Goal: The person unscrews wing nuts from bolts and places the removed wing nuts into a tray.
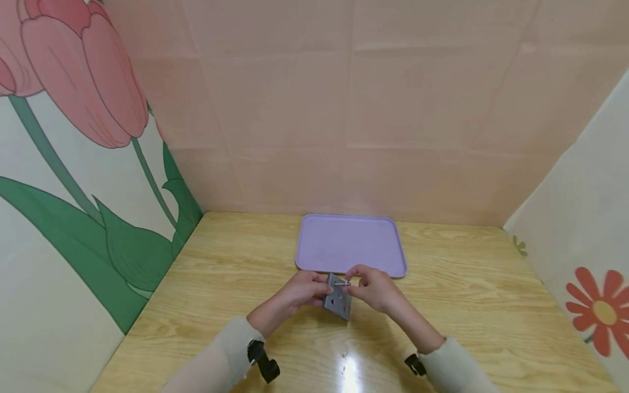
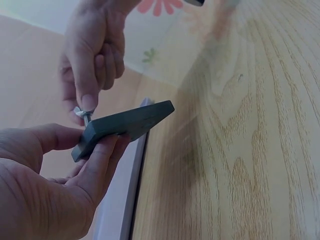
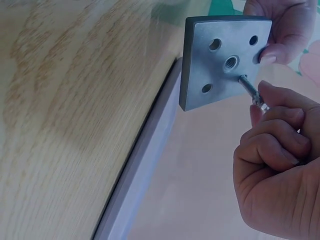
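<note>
My left hand (image 1: 302, 289) grips a grey square metal plate (image 1: 338, 307) by one side, holding it tilted above the table, thumb on one face and fingers on the other. In the right wrist view the plate (image 3: 199, 62) shows a threaded centre hole (image 3: 231, 63) and smaller holes near its corners. My right hand (image 1: 377, 290) pinches a silver wing bolt (image 3: 251, 91) by its head between thumb and index finger, the other fingers curled in. The bolt's threaded tip is right at a corner hole of the plate. In the left wrist view its winged head (image 2: 82, 113) shows beneath the right thumb.
A lilac tray (image 1: 350, 243) lies on the wood-grain table (image 1: 236, 256) just beyond the hands. A pinkish covering (image 1: 344, 109) rises behind the table, with flower-printed panels to the left and right. Each wrist wears a black strap mount.
</note>
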`<state>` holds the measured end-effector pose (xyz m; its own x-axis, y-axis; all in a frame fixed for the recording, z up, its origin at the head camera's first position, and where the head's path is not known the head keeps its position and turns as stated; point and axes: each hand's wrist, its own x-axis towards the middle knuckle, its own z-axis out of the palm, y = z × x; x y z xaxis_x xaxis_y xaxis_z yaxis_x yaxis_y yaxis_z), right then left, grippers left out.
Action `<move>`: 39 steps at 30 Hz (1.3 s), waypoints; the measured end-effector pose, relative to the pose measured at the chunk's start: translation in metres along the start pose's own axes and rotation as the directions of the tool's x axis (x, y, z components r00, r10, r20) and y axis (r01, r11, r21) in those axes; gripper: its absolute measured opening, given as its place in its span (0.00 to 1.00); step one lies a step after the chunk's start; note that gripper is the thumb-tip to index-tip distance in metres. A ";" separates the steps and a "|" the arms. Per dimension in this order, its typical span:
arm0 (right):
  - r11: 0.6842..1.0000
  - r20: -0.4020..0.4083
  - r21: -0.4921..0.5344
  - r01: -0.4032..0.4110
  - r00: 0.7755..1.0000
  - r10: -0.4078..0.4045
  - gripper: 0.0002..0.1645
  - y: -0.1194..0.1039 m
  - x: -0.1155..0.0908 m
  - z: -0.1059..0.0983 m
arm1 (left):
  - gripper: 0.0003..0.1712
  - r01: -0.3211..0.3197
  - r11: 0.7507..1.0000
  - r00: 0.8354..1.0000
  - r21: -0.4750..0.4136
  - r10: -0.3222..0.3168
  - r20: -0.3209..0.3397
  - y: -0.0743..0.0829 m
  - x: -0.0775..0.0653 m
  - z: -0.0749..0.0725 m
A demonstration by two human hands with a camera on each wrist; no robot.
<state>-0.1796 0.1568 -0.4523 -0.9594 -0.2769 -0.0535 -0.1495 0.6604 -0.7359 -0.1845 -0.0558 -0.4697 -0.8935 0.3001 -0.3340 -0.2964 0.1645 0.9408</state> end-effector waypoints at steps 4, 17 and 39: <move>1.000 -0.002 0.004 0.026 1.000 -0.026 0.13 -0.002 -0.002 0.000 | 0.15 -0.001 1.000 1.000 0.003 0.001 0.001 0.001 -0.001 0.000; 1.000 -0.079 -0.002 -0.009 0.997 0.009 0.25 -0.002 0.000 0.000 | 0.14 -0.015 1.000 1.000 -0.002 0.015 0.007 0.000 -0.001 0.001; 0.995 0.044 0.015 -0.095 0.995 0.094 0.20 -0.001 -0.002 0.001 | 0.14 0.003 1.000 1.000 0.019 -0.003 0.006 0.004 -0.001 0.001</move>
<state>-0.1777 0.1560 -0.4516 -0.9577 -0.2442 -0.1521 -0.0544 0.6727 -0.7379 -0.1842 -0.0540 -0.4653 -0.8905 0.3056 -0.3372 -0.2926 0.1829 0.9386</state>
